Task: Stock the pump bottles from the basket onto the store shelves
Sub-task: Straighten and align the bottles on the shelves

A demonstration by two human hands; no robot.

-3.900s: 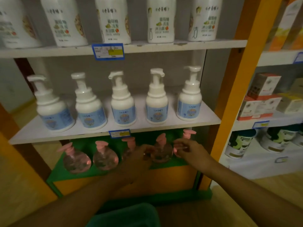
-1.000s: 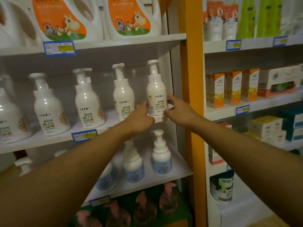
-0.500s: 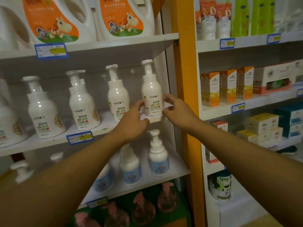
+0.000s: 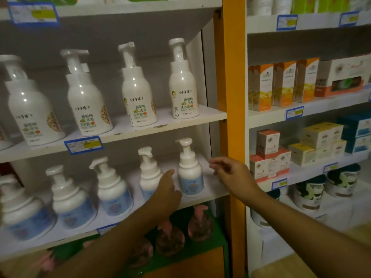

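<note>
Several tall white pump bottles stand in a row on the upper shelf [image 4: 212,115]; the rightmost one [image 4: 183,85] is at the shelf's right end. Below, several squat white pump bottles with blue labels line the middle shelf [image 4: 217,192]. My left hand [image 4: 167,190] hangs in front of the second bottle from the right [image 4: 149,171], fingers loose, holding nothing. My right hand [image 4: 232,175] is just right of the rightmost blue-label bottle [image 4: 189,171], fingers apart, apart from it. Clear bottles with pink pumps [image 4: 199,223] sit on the green bottom shelf. No basket is in view.
An orange upright post [image 4: 233,97] splits this bay from the right bay, which holds orange cartons [image 4: 261,87], small boxes [image 4: 268,141] and round tubs [image 4: 341,181]. Blue price tags [image 4: 83,144] clip to the shelf edges.
Both hands have let go of the rightmost tall bottle on the upper shelf and dropped to the middle shelf, either side of the rightmost blue-label bottle. The view has tilted down.
</note>
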